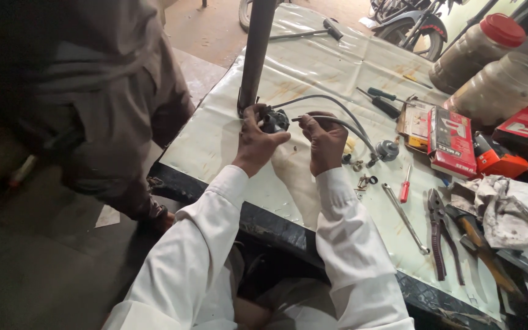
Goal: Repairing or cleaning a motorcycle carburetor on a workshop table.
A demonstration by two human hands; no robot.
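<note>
A desk (313, 67) under a pale plastic sheet carries everything; a dark pole (255, 49) stands at its far edge; two plastic jars (490, 67) sit at the right, red boxes (450, 142) near them; pliers (440, 232) and a small red screwdriver (405, 184) lie nearer. The left hand (255, 143) has its fingers wrapped around a small dark metal part (274, 121) above the desk beside the pole; the right hand (325, 140) pinches a grey cable (343, 122) at its end, just beside that part.
</note>
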